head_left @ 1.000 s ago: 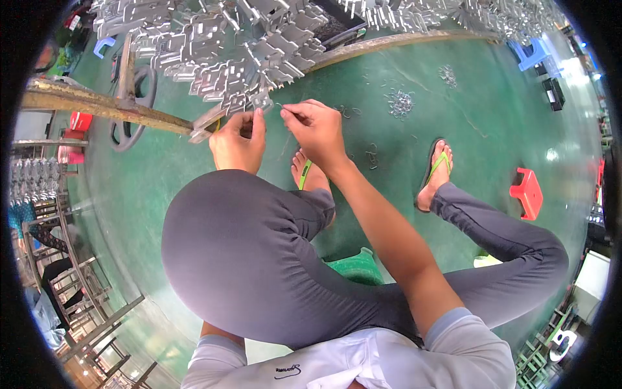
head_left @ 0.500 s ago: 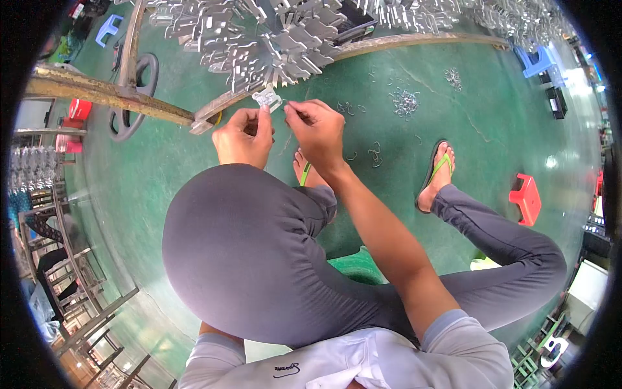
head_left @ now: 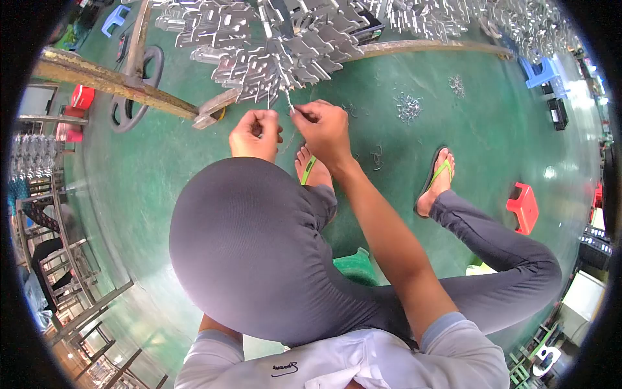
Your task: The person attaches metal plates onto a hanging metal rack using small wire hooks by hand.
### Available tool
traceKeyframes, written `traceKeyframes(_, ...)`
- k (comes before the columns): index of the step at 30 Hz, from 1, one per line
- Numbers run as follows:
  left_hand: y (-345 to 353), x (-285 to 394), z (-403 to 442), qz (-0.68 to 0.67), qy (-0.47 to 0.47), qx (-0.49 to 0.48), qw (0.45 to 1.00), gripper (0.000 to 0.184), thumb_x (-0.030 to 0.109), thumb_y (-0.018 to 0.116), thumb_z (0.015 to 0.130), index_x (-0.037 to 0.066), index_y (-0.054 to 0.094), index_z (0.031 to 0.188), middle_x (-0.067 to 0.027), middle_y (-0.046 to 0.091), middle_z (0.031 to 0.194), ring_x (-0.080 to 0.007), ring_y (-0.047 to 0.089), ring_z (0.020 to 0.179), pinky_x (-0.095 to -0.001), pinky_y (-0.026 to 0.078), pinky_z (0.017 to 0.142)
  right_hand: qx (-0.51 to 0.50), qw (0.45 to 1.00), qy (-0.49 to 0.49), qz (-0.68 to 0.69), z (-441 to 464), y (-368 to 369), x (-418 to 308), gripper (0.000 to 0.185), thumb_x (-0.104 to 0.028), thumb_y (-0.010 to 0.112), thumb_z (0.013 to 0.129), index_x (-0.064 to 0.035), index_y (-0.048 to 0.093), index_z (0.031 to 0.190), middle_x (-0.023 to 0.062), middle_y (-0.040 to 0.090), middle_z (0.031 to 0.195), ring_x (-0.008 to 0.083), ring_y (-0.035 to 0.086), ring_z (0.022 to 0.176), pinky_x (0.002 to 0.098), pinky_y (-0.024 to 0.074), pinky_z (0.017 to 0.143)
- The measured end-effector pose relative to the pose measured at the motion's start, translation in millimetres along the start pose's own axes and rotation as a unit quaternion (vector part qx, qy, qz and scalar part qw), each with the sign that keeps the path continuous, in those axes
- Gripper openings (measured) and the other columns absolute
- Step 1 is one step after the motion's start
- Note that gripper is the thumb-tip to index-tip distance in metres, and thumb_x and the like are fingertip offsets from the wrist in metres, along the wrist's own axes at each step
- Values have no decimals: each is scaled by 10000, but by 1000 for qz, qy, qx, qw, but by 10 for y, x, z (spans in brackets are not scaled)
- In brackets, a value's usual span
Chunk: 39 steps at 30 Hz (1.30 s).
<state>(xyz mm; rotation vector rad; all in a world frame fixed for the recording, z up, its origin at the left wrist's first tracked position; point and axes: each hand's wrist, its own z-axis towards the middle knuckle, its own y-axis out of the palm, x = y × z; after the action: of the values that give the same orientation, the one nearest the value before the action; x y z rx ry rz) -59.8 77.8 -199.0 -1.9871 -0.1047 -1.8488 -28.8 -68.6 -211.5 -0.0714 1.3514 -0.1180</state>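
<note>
My left hand [head_left: 255, 135] is closed, its thumb and fingers pinched just below a hanging cluster of silver metal brackets [head_left: 259, 71]. What is between those fingertips, if anything, I cannot make out. Beside it, my right hand [head_left: 325, 131] pinches a thin silver metal piece [head_left: 289, 100] that reaches up to the lower tip of the cluster. Whether that piece is a hook or a bracket seen edge-on does not show. Both hands are above my raised knee [head_left: 246, 220], a small gap apart.
A rusty metal frame [head_left: 116, 84] runs along the left, with a bar [head_left: 427, 47] behind the cluster. Small metal hooks [head_left: 408, 108] lie piled on the green floor. A red stool [head_left: 523, 207] stands right, a blue stool [head_left: 539, 72] farther back.
The bracket seen flat in my left fingers no longer shows there. Both hands have shifted slightly right in view, and the right hand's thin piece now meets the hanging cluster.
</note>
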Motion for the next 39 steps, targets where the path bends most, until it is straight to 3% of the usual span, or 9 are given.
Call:
traceKeyframes(5,56,-71,-61,96,182,-19,979,123,86,750,934,-19,725,994,-68,716,882,-139,673,716,-283,510,593,-63,997,7,-48,18,-131,-110,170,-112,759,834,34,771,920,172,717,803,257,702,693,351,556,663)
traceKeyframes(14,173,-222,-35,122,201,11,972,109,59,742,924,-42,701,922,-90,712,853,-160,677,713,-287,522,612,-98,975,-48,-195,51,-88,-503,238,-197,741,841,37,699,845,216,683,884,398,687,764,470,551,682)
traceKeyframes(17,183,-319,50,26,67,-62,995,156,60,702,921,-1,703,1064,-109,733,1001,-206,727,842,-339,577,720,-87,966,-42,-240,156,-63,-478,269,-220,732,845,40,677,799,238,676,876,443,683,796,516,540,694)
traceKeyframes(18,176,-340,138,-119,-16,-59,991,202,88,683,946,-6,673,1125,-127,719,1060,-229,721,903,-357,578,768,-85,964,-41,-247,184,-66,-486,265,-217,729,845,38,677,798,241,673,872,448,683,803,524,538,697)
traceKeyframes(20,149,-297,357,-397,-177,-47,899,298,144,645,996,-16,613,1245,-162,691,1179,-277,709,1027,-395,580,864,-89,959,-33,-267,234,-70,-502,251,-208,723,844,35,680,796,242,670,871,455,683,812,532,537,705)
traceKeyframes(23,106,-272,597,-466,-182,-83,862,362,206,561,1054,-22,493,1326,-232,618,1307,-336,595,1248,-467,513,1061,-99,949,-25,-297,287,-78,-525,232,-196,719,836,31,684,797,236,672,890,457,682,820,533,539,719)
traceKeyframes(31,44,-422,837,-473,-281,-151,821,307,222,546,1064,-19,526,1253,-289,678,1128,-427,705,1096,-457,632,919,-64,950,-72,-297,199,-198,-522,242,-188,737,821,46,683,792,207,647,794,419,644,754,496,502,690)
traceKeyframes(33,-18,-378,828,-445,-298,-202,820,326,244,544,1065,-11,529,1269,-271,701,1081,-439,722,1053,-451,645,890,-89,943,-69,-312,175,-271,-546,239,-208,720,828,29,694,807,208,668,870,427,666,799,510,529,725)
traceKeyframes(39,-32,-477,943,-404,-293,-265,825,376,242,515,1075,-32,561,1329,-309,684,1181,-440,710,1093,-482,639,905,-91,945,-51,-311,100,-435,-634,223,-202,724,821,20,709,811,200,691,897,416,684,821,500,541,733)
